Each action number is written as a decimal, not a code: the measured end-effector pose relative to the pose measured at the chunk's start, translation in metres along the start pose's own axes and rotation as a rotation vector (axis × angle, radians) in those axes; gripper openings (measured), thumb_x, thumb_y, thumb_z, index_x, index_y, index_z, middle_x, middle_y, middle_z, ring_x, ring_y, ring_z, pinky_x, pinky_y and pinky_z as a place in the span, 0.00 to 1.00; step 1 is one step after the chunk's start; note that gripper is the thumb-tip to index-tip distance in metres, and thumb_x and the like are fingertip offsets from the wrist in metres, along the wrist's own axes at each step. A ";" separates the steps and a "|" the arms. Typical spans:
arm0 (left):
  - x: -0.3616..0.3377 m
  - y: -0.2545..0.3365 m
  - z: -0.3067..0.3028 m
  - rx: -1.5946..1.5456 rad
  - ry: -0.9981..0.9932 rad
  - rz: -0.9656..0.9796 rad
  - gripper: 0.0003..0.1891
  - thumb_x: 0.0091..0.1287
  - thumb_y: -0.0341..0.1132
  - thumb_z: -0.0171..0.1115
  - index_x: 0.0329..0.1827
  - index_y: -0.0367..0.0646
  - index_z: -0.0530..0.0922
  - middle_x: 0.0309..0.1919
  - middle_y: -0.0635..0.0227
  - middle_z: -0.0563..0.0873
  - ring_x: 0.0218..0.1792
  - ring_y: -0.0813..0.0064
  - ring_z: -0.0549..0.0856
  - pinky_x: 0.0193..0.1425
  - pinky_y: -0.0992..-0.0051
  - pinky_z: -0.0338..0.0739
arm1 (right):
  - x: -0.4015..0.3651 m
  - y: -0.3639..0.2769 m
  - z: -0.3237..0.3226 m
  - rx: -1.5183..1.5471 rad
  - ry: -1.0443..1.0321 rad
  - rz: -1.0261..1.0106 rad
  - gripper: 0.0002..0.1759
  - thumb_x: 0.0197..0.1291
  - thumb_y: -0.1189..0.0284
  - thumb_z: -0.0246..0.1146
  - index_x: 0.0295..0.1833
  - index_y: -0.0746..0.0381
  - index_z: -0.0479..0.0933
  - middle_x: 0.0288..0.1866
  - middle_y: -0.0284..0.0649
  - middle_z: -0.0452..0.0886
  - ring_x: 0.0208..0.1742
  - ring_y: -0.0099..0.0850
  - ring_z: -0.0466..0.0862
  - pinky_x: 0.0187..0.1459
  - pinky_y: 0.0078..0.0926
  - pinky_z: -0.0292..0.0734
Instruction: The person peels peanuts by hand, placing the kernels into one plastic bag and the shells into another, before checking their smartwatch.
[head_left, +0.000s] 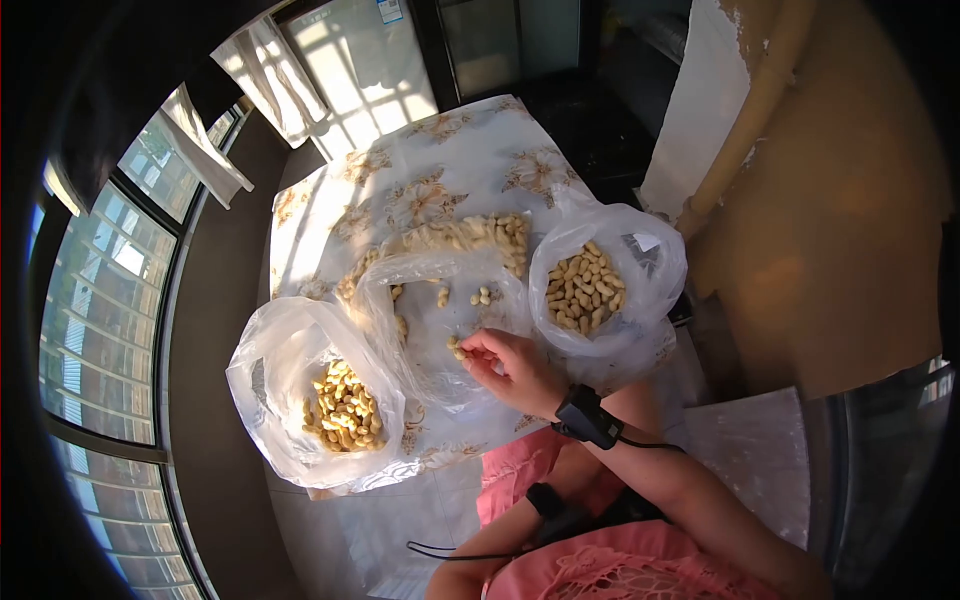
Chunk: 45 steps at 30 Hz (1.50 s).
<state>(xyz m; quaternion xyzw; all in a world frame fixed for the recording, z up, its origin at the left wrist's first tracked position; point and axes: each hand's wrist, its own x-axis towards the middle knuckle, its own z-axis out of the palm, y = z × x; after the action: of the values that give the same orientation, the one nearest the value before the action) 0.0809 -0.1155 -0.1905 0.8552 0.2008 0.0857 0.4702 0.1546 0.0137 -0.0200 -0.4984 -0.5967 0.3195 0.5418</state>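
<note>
My right hand [505,366] is over the middle clear plastic bag [445,385], its thumb and fingers pinched on a peanut [455,347]. A few loose peanuts [481,296] lie on the plastic just beyond it, and many more peanuts [470,235] are heaped at the far side of that bag. My left hand [572,474] rests low by my lap, partly behind my right forearm, so its fingers do not show. To the left, an open plastic bag [265,350] holds a pile of peanuts [345,410]. Another open bag [655,275], on the right, holds peanuts [585,287] too.
The table [440,125] wears a flowered cloth, sunlit at its far left. Windows [110,310] line the left wall. A brown board [850,230] and a pipe [750,130] stand at the right. Black straps with a cord circle my wrists.
</note>
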 end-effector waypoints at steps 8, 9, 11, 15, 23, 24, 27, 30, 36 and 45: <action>-0.002 -0.011 -0.014 -0.148 -0.088 -0.238 0.18 0.68 0.33 0.60 0.60 0.40 0.82 0.58 0.50 0.84 0.58 0.54 0.83 0.62 0.65 0.78 | 0.000 -0.004 0.003 -0.017 0.022 -0.036 0.08 0.67 0.75 0.66 0.48 0.64 0.76 0.38 0.43 0.84 0.35 0.34 0.86 0.36 0.30 0.80; -0.005 -0.022 -0.007 -0.152 -0.095 -0.236 0.18 0.68 0.33 0.60 0.60 0.40 0.82 0.58 0.50 0.84 0.58 0.54 0.83 0.62 0.65 0.78 | 0.000 -0.003 0.003 -0.022 0.031 -0.050 0.08 0.67 0.75 0.66 0.48 0.64 0.76 0.39 0.43 0.84 0.35 0.35 0.86 0.36 0.31 0.80; -0.010 -0.049 0.008 -0.033 -0.178 -0.011 0.17 0.72 0.35 0.54 0.61 0.41 0.81 0.55 0.52 0.87 0.57 0.52 0.86 0.55 0.58 0.83 | 0.000 -0.004 0.002 -0.036 0.035 -0.064 0.08 0.67 0.75 0.66 0.48 0.64 0.76 0.39 0.43 0.84 0.35 0.35 0.86 0.37 0.31 0.80; -0.003 -0.012 -0.032 0.044 -0.381 -0.150 0.17 0.74 0.34 0.52 0.61 0.40 0.80 0.55 0.51 0.86 0.56 0.54 0.87 0.55 0.60 0.83 | 0.001 -0.003 0.004 -0.013 0.019 -0.029 0.08 0.67 0.75 0.66 0.49 0.64 0.77 0.39 0.44 0.84 0.36 0.37 0.86 0.38 0.32 0.80; 0.033 0.013 -0.017 -0.806 0.185 -0.225 0.07 0.69 0.33 0.60 0.41 0.38 0.83 0.35 0.63 0.86 0.37 0.66 0.86 0.42 0.68 0.80 | 0.000 -0.002 0.005 -0.008 0.028 -0.046 0.09 0.67 0.75 0.66 0.49 0.65 0.77 0.38 0.45 0.84 0.36 0.38 0.86 0.39 0.31 0.80; 0.042 0.014 -0.012 -0.898 0.142 -0.234 0.07 0.69 0.33 0.60 0.41 0.38 0.83 0.35 0.63 0.86 0.37 0.66 0.86 0.41 0.68 0.80 | 0.000 -0.001 0.005 0.001 0.028 -0.046 0.09 0.67 0.75 0.66 0.49 0.65 0.77 0.39 0.45 0.84 0.36 0.38 0.86 0.39 0.32 0.80; 0.071 0.018 0.003 -1.131 -0.006 -0.229 0.07 0.69 0.33 0.60 0.40 0.39 0.83 0.34 0.63 0.85 0.37 0.66 0.86 0.41 0.68 0.80 | 0.001 -0.001 0.005 -0.013 0.023 -0.048 0.09 0.66 0.75 0.66 0.49 0.65 0.77 0.39 0.44 0.84 0.35 0.38 0.86 0.38 0.32 0.80; 0.091 0.020 0.017 -1.272 -0.106 -0.213 0.07 0.68 0.33 0.61 0.40 0.39 0.83 0.34 0.63 0.85 0.37 0.66 0.85 0.40 0.68 0.80 | 0.000 -0.005 0.005 -0.038 0.027 -0.045 0.09 0.66 0.75 0.66 0.49 0.64 0.77 0.38 0.44 0.83 0.36 0.37 0.86 0.38 0.31 0.80; 0.098 0.012 0.020 -1.223 -0.155 -0.231 0.08 0.69 0.33 0.60 0.42 0.39 0.83 0.35 0.60 0.85 0.39 0.64 0.86 0.42 0.66 0.80 | 0.000 -0.001 0.005 -0.052 0.027 -0.011 0.09 0.67 0.74 0.67 0.51 0.64 0.80 0.39 0.38 0.85 0.38 0.26 0.87 0.38 0.24 0.80; 0.082 -0.001 0.005 -0.888 -0.113 -0.158 0.10 0.71 0.34 0.58 0.48 0.39 0.82 0.39 0.54 0.87 0.43 0.59 0.87 0.46 0.62 0.81 | 0.001 -0.002 0.008 -0.037 0.018 0.036 0.10 0.67 0.75 0.67 0.52 0.64 0.80 0.40 0.38 0.86 0.39 0.26 0.87 0.40 0.23 0.81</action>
<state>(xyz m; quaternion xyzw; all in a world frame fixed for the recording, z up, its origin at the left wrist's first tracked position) 0.1563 -0.0842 -0.1980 0.5559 0.1833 0.0804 0.8068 0.1464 0.0156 -0.0196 -0.5215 -0.5887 0.3138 0.5320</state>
